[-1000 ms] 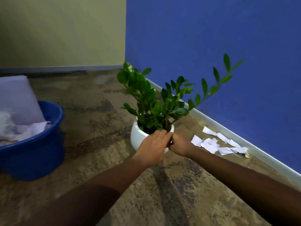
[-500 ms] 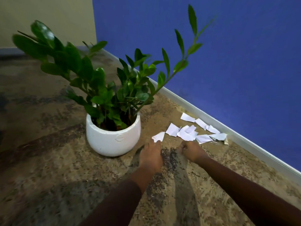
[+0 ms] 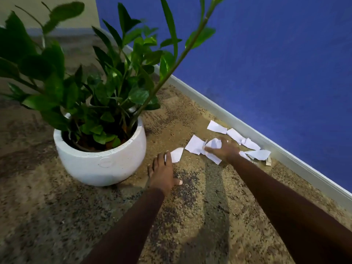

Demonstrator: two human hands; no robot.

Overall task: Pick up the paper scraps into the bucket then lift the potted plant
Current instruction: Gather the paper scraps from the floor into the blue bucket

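Several white paper scraps lie on the speckled carpet beside the baseboard. My right hand is down on the middle of the pile, with thumb and fingers closing round a crumpled scrap. My left hand lies flat on the carpet with straight fingers, and its fingertips touch the nearest loose scrap. The potted plant, green and leafy in a round white pot, stands on the floor just left of my left hand. The bucket is out of view.
A blue wall with a grey baseboard runs diagonally behind the scraps. A long plant stem leans right above the carpet. A beige wall is at the far left.
My hands let go of the pot rim and moved right to the scraps. My view swung right and came closer, so the blue bucket left the frame. My right hand now closes on a scrap.
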